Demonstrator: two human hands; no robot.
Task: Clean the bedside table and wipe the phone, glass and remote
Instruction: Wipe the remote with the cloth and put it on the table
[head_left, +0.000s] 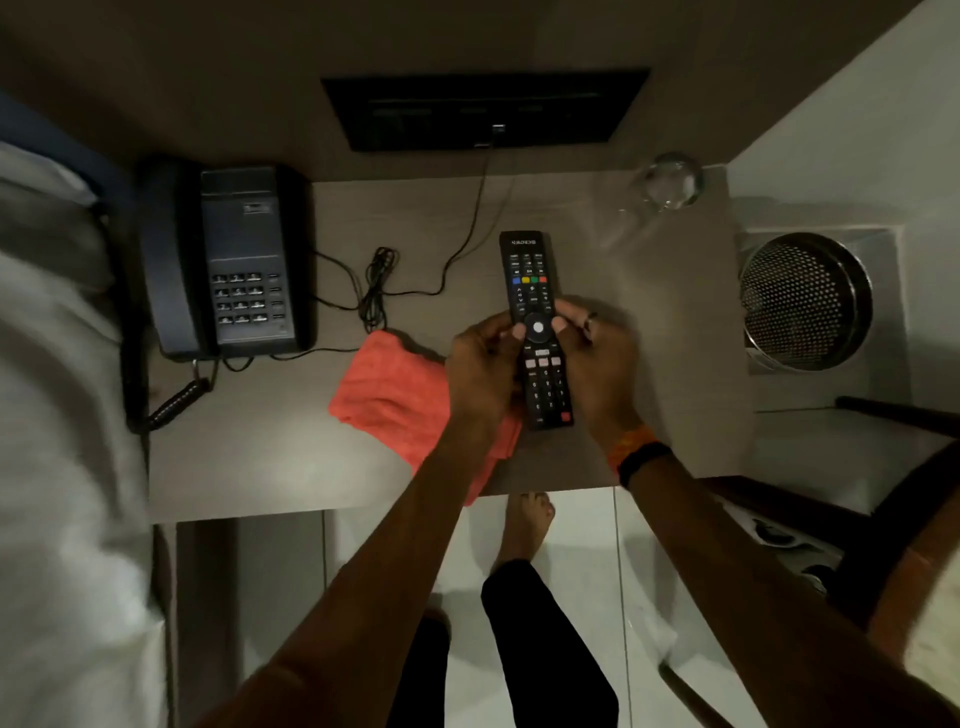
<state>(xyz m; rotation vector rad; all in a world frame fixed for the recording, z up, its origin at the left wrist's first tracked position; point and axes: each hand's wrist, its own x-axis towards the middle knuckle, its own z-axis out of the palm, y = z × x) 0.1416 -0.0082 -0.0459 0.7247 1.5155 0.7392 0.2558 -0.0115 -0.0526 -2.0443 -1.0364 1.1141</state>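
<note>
Broadly, the scene was filled by a flat, matte grey-brown bedside table (249, 457), with white bedding (57, 415) bunched along its left edge. A boxy black corded phone (228, 260) with a grid of keys was set at the far left of the top, its coiled cord trailing off the near left side. A round perforated metal bin (808, 301) was seen beyond the right edge. A coral, nubby cloth (384, 395) was spread near the table's middle, draped over the near edge and partly covered by the left hand (483, 374). A slim black remote (535, 312), buttons up, was held lengthwise over the table between both hands, the fingers of each curled closed on its long sides; a ring was worn on the right hand (597, 364). A thin black cable (379, 286) was looped between phone and remote. A clear round glass (670, 179) was stood at the far right corner.
</note>
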